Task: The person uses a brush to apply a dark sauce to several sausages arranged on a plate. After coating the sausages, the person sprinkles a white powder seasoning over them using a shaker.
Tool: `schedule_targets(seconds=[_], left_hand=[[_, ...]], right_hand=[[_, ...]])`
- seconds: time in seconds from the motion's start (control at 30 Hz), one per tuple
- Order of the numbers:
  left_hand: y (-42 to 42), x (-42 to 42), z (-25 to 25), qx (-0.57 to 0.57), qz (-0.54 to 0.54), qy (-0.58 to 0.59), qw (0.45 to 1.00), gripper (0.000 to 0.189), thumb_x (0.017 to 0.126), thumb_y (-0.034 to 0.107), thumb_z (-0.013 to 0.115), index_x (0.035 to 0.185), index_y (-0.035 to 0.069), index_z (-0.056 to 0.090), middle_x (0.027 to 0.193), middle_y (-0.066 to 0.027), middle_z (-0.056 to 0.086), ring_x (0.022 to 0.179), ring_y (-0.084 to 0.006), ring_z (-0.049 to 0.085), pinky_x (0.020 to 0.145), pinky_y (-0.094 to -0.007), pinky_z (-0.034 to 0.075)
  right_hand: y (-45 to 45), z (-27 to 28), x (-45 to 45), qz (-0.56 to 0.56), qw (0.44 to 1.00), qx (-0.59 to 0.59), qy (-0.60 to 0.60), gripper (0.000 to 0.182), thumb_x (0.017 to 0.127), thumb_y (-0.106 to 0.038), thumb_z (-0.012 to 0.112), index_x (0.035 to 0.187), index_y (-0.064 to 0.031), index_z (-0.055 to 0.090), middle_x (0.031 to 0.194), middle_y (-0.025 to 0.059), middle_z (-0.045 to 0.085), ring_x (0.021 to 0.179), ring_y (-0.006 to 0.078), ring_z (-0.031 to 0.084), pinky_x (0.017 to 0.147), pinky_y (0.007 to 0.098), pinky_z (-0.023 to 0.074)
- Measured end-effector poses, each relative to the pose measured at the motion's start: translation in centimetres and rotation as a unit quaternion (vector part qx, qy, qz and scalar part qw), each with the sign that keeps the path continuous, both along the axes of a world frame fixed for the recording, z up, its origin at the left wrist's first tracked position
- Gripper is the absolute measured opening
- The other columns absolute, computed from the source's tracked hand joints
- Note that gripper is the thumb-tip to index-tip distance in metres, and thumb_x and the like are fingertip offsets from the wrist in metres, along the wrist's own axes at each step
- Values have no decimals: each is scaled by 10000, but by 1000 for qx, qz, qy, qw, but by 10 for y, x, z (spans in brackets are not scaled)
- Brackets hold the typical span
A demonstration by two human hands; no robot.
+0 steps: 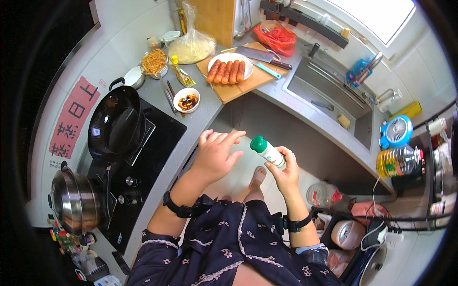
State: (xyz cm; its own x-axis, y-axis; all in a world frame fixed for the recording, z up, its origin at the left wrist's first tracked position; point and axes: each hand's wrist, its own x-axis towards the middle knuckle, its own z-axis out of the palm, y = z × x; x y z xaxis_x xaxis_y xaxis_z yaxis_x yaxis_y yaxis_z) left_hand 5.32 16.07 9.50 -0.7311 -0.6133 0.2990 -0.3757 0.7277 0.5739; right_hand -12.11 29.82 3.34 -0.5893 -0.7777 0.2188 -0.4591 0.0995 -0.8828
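My right hand (285, 171) grips a small white shaker bottle (273, 156) by its lower part, its green cap (259, 144) tilted up toward the left. With fingers apart and nothing in it, my left hand (219, 157) hovers beside the bottle, not touching it. Both are in the air before my body, over the floor. Closest on the counter is a small white bowl (195, 107) holding dark sauce with chopped bits (187, 102). Chopsticks (171, 88) and a metal utensil (168, 97) lie at its left. A yellow-capped squeeze pouch (183, 75) lies behind it.
A wooden cutting board (229, 93) carries a white plate (249, 64) of scored sausages (229, 71), a cleaver (254, 53) and a turquoise-handled knife (268, 70). Left, a black wok (114, 125) and steel steamer pot (77, 200) stand on the cooktop (161, 123). The sink (322, 89) lies right.
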Motion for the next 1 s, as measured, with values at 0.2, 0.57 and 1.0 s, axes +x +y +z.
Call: schedule_targets(seconds=[0.2,0.57,1.0], left_hand=[[-32,-85,-3,-21,-5,-24,999,341,782,315,665,1073,137,650,876,0,652,972,-186,552,1017,-452,250],[-64,-216,-32,-134,7,-30,990,302,753,308,674,948,78,652,782,-60,612,841,-219,566,923,-433,360],[-105,-220,-38,-44,101,-20,994,200,872,206,540,972,77,654,816,-76,605,851,-255,548,870,-413,356]], right_hand=[[-41,1,-71,38,998,-4,58,428,651,-71,762,1024,-52,554,959,93,582,941,280,547,818,357,438],[-97,-23,-212,213,969,74,96,420,665,-48,729,1041,-33,543,973,143,546,931,338,543,801,401,446],[-157,-42,-220,276,952,96,95,387,719,-137,720,1049,-39,544,926,169,581,869,360,563,754,418,461]])
